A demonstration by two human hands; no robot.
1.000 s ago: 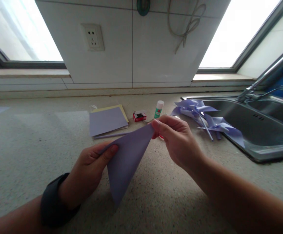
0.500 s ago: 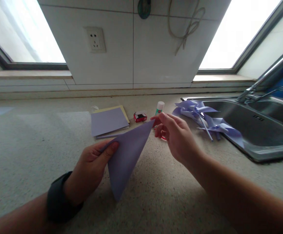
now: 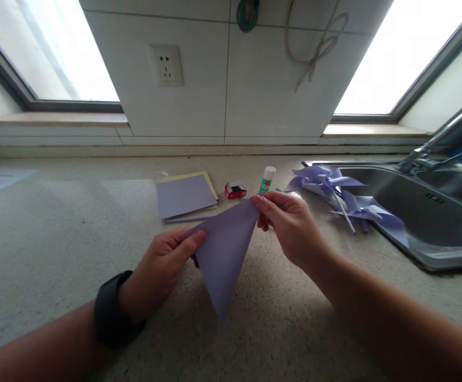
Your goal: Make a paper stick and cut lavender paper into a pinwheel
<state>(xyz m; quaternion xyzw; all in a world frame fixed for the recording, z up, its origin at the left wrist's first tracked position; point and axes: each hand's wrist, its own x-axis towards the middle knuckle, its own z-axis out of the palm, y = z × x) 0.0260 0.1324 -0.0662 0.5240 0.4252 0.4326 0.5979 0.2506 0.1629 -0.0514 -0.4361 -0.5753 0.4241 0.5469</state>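
A lilac paper folded into a triangle (image 3: 225,249) hangs above the speckled counter (image 3: 56,239), one point down. My left hand (image 3: 161,270), with a black band on the wrist, pinches its left corner between thumb and fingers. My right hand (image 3: 290,225) pinches the upper right corner at the fingertips. Both hands hold the paper in the air, near the middle of the view.
Behind the hands lie a stack of lilac and yellow sheets (image 3: 185,195), a thin lilac stick (image 3: 187,219), a small red box (image 3: 235,190) and a glue stick (image 3: 267,179). Lilac paper pinwheels (image 3: 336,193) rest by the steel sink (image 3: 426,212) with its tap (image 3: 434,140). A tiled wall with a socket (image 3: 166,64) stands behind.
My right hand had let go of the paper's upper corner half a second ago and now pinches it again. The view has shifted a little, so everything sits slightly further right.
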